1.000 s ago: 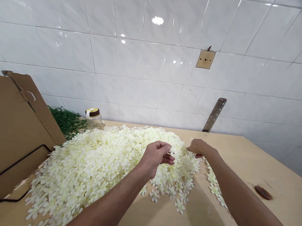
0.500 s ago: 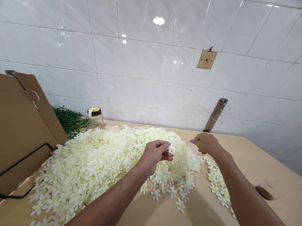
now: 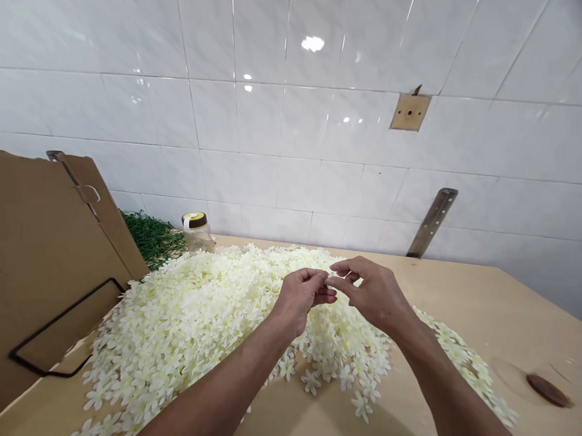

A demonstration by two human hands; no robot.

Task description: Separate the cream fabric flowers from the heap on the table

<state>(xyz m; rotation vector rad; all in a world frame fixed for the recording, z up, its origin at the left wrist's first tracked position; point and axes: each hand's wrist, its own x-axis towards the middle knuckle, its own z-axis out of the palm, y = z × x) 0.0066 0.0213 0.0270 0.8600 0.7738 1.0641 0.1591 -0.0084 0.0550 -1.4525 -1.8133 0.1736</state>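
A big heap of cream-white artificial flowers (image 3: 199, 318) covers the middle and left of the table. Above its right part, my left hand (image 3: 299, 298) is closed in a pinch on a small white flower, mostly covered by the fingertips. My right hand (image 3: 374, 291) meets it from the right, thumb tip against the left fingertips and index finger curled above. Whatever lies between the right fingers is too small to make out. A band of similar flowers (image 3: 463, 358) runs along the table beside and beyond my right forearm.
A cardboard box (image 3: 46, 254) with a black wire frame (image 3: 66, 314) stands at left. Behind the heap are green netting (image 3: 150, 237) and a lidded jar (image 3: 198, 232). A metal bracket (image 3: 432, 223) leans on the tiled wall. A dark brown oval piece (image 3: 548, 390) lies right.
My right hand has come in from the right to meet my left hand's fingertips. My left hand keeps its pinch over the heap. The view has shifted slightly.
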